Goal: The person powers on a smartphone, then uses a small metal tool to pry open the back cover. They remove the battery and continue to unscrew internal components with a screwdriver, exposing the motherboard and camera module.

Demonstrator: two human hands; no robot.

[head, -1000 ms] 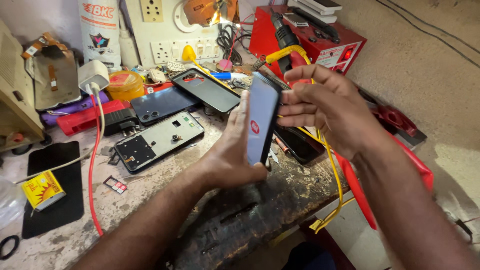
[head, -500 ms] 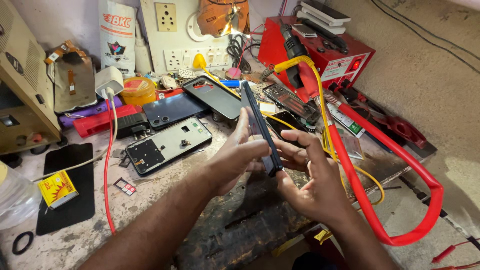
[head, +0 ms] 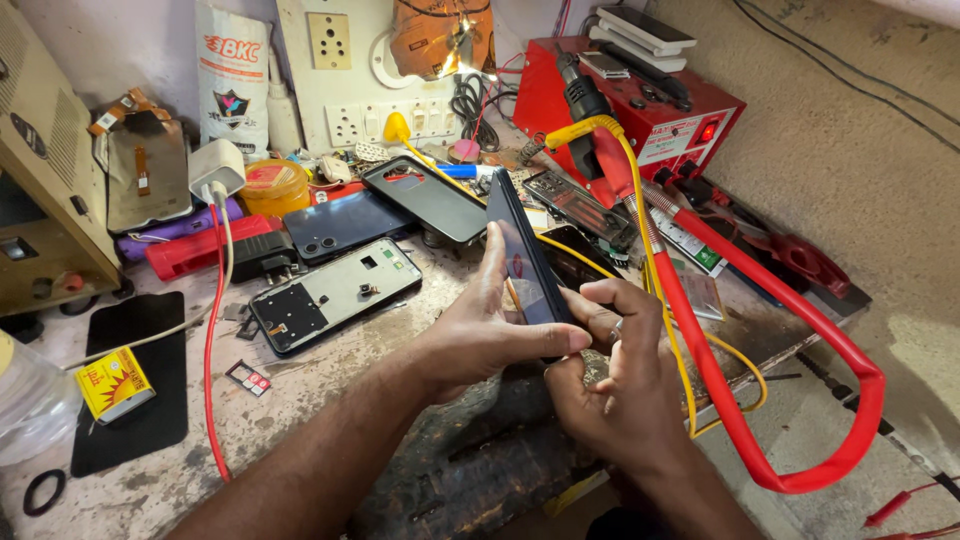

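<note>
Two hands: left hand (head: 480, 335) and right hand (head: 610, 390), both on one phone (head: 528, 262) held edge-up. Left of the phone lie three loose phone parts: one opened frame (head: 335, 295), one dark blue back cover (head: 345, 222), one black case (head: 425, 198). Further left of the phone: one white charger (head: 215, 168), one yellow tub (head: 272, 185), one yellow box (head: 113, 383), one black mat (head: 135, 375). Right of it: one red unit (head: 650, 105), one thick red cable (head: 760, 350).

Black smartphone (head: 525, 260): slim, dark glossy screen, held edge-up, tilted, above workbench front edge, between both hands.
</note>
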